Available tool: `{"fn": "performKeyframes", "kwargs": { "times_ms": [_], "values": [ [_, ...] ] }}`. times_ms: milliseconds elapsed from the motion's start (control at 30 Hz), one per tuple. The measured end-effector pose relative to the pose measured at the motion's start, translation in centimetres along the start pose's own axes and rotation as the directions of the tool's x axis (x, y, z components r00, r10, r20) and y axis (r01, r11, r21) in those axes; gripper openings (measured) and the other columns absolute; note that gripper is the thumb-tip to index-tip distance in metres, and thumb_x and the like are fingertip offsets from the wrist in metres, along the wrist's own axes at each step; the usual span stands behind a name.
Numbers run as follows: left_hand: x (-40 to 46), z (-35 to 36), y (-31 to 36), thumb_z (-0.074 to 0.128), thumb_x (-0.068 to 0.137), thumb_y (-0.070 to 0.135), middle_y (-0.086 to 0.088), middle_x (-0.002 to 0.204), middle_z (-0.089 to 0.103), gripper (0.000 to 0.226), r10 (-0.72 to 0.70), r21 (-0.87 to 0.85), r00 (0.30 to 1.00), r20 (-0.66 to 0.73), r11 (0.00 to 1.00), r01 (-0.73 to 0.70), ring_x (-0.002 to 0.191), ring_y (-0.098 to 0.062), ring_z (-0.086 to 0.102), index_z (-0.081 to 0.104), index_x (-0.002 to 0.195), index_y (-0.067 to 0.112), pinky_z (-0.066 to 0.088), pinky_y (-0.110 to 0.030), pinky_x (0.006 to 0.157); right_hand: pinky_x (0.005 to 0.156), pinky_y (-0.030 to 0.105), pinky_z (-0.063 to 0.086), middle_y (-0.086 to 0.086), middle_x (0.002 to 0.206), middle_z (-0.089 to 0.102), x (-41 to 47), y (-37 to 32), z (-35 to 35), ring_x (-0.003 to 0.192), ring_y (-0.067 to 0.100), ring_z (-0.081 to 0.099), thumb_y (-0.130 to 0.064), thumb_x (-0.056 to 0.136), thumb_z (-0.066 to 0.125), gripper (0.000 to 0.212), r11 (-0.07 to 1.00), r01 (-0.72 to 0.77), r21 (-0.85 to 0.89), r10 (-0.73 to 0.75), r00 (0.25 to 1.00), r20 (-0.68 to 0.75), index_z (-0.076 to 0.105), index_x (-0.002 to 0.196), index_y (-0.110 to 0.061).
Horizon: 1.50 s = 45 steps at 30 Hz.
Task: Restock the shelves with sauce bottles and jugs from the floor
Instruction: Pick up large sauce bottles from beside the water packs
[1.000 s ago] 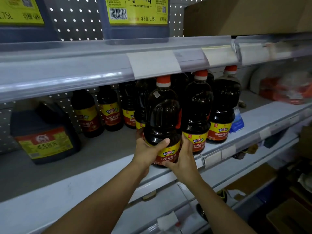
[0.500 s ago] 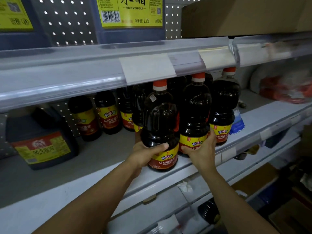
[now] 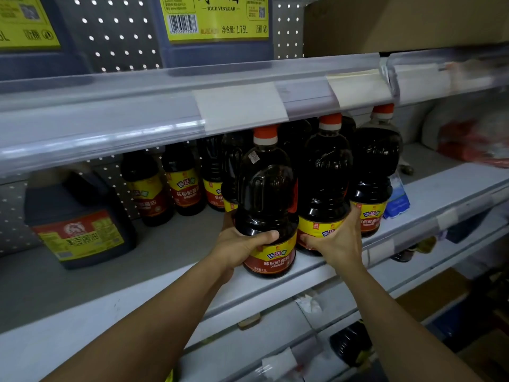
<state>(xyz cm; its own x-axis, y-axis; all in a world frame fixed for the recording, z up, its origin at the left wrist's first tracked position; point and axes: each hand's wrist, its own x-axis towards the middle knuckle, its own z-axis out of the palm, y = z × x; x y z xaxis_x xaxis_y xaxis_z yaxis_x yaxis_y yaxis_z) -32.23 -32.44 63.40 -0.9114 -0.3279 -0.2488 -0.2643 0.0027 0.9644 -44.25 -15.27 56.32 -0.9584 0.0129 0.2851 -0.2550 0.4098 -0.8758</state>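
A tall dark soy sauce bottle with an orange-and-white cap and a yellow-red label stands at the front edge of the middle shelf. My left hand wraps its lower body from the left, thumb across the front. My right hand holds the base of the neighbouring soy sauce bottle to the right. A third matching bottle stands further right. Several more of the same bottles line the back of the shelf.
A squat dark soy sauce jug sits at the shelf's left. Blue rice vinegar jugs and a cardboard box occupy the shelf above. A red plastic-wrapped package lies at the far right. Lower shelves hold another dark bottle.
The front bottle has settled onto the shelf edge. My right hand left that bottle and moved right onto the neighbouring bottle's base. My left hand stays on the front bottle.
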Motion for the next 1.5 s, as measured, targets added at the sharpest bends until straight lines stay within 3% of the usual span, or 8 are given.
{"fn": "performKeyframes", "kwargs": {
  "times_ms": [167, 533, 667, 800, 1033, 1200, 1400, 1500],
  "values": [
    [0.2, -0.3, 0.0, 0.077, 0.073, 0.023, 0.005, 0.094, 0.062, 0.031, -0.011, -0.019, 1.0, 0.007, 1.0, 0.011, 0.077, -0.001, 0.056, 0.056, 0.094, 0.032, 0.042, -0.017, 0.058, 0.098, 0.046, 0.043, 0.007, 0.137, 0.04, -0.4, 0.0, 0.1, 0.127, 0.026, 0.041, -0.028, 0.043, 0.092, 0.121, 1.0, 0.007, -0.03, -0.008, 0.999, -0.045, 0.019, 0.139, -0.024],
    [0.4, -0.2, -0.2, 0.08, 0.069, 0.023, 0.002, 0.105, 0.063, 0.051, -0.013, -0.032, 0.999, -0.029, 0.999, 0.012, 0.08, -0.006, 0.056, 0.054, 0.113, 0.024, 0.043, -0.019, 0.06, 0.105, 0.048, 0.037, 0.012, 0.141, 0.032, -0.7, -0.4, -0.3, 0.133, 0.03, 0.031, -0.027, 0.047, 0.092, 0.122, 0.996, -0.04, -0.083, 0.041, 0.999, 0.012, 0.016, 0.143, -0.021],
    [0.5, -0.4, -0.2, 0.078, 0.072, 0.023, 0.007, 0.093, 0.06, 0.044, -0.04, -0.04, 0.999, 0.006, 0.998, 0.04, 0.078, -0.003, 0.054, 0.055, 0.109, 0.025, 0.042, -0.02, 0.059, 0.111, 0.044, 0.029, 0.016, 0.138, 0.026, -3.4, -1.9, 0.1, 0.131, 0.031, 0.025, -0.012, 0.057, 0.087, 0.105, 0.992, -0.01, -0.128, -0.001, 0.996, -0.087, 0.022, 0.14, -0.008],
    [0.8, -0.5, -0.3, 0.079, 0.07, 0.026, 0.01, 0.093, 0.059, 0.064, -0.024, -0.025, 1.0, 0.019, 0.999, 0.024, 0.081, -0.003, 0.054, 0.049, 0.126, 0.02, 0.043, -0.021, 0.06, 0.101, 0.035, 0.044, 0.006, 0.126, 0.033, -7.4, -3.2, 1.1, 0.115, 0.016, 0.041, -0.004, 0.064, 0.082, 0.077, 0.987, 0.132, 0.093, -0.134, 0.991, 0.012, 0.033, 0.123, -0.01],
    [0.3, -0.4, 0.0, 0.079, 0.07, 0.021, 0.011, 0.089, 0.062, 0.053, -0.006, -0.047, 1.0, -0.003, 0.999, 0.006, 0.076, -0.001, 0.058, 0.054, 0.117, 0.023, 0.045, -0.009, 0.045, 0.104, 0.043, 0.042, -0.004, 0.142, 0.02, -8.6, -3.8, 4.3, 0.135, 0.021, 0.029, -0.029, 0.058, 0.087, 0.12, 0.984, 0.15, 0.093, -0.165, 0.967, 0.193, 0.006, 0.146, -0.03],
    [0.5, 0.0, -0.5, 0.083, 0.065, 0.02, -0.001, 0.104, 0.068, 0.063, 0.031, -0.06, 0.998, -0.051, 0.998, -0.034, 0.083, -0.007, 0.062, 0.056, 0.122, 0.017, 0.045, -0.009, 0.043, 0.103, 0.046, 0.042, -0.001, 0.141, 0.021, -7.9, -3.9, 4.0, 0.133, 0.021, 0.029, -0.023, 0.056, 0.089, 0.12, 0.99, 0.116, 0.085, -0.132, 0.967, 0.22, 0.01, 0.146, -0.028],
    [0.2, -0.1, -0.2, 0.079, 0.072, 0.018, 0.008, 0.083, 0.065, 0.028, 0.011, -0.058, 1.0, 0.003, 0.998, -0.011, 0.072, -0.002, 0.059, 0.058, 0.087, 0.029, 0.045, -0.008, 0.043, 0.106, 0.044, 0.039, 0.002, 0.142, 0.022, -8.1, -4.1, 3.9, 0.135, 0.021, 0.027, -0.023, 0.057, 0.088, 0.118, 0.989, 0.134, 0.059, -0.144, 0.968, 0.207, 0.011, 0.146, -0.024],
    [0.0, 0.0, -0.3, 0.078, 0.073, 0.02, 0.007, 0.086, 0.066, 0.027, 0.022, -0.055, 1.0, 0.01, 0.998, -0.022, 0.074, -0.002, 0.06, 0.06, 0.091, 0.028, 0.045, -0.008, 0.043, 0.106, 0.046, 0.039, 0.003, 0.144, 0.022, -8.1, -4.1, 3.8, 0.135, 0.022, 0.027, -0.025, 0.057, 0.088, 0.118, 0.991, 0.132, 0.037, -0.137, 0.967, 0.213, 0.01, 0.147, -0.024]
  ]
}}
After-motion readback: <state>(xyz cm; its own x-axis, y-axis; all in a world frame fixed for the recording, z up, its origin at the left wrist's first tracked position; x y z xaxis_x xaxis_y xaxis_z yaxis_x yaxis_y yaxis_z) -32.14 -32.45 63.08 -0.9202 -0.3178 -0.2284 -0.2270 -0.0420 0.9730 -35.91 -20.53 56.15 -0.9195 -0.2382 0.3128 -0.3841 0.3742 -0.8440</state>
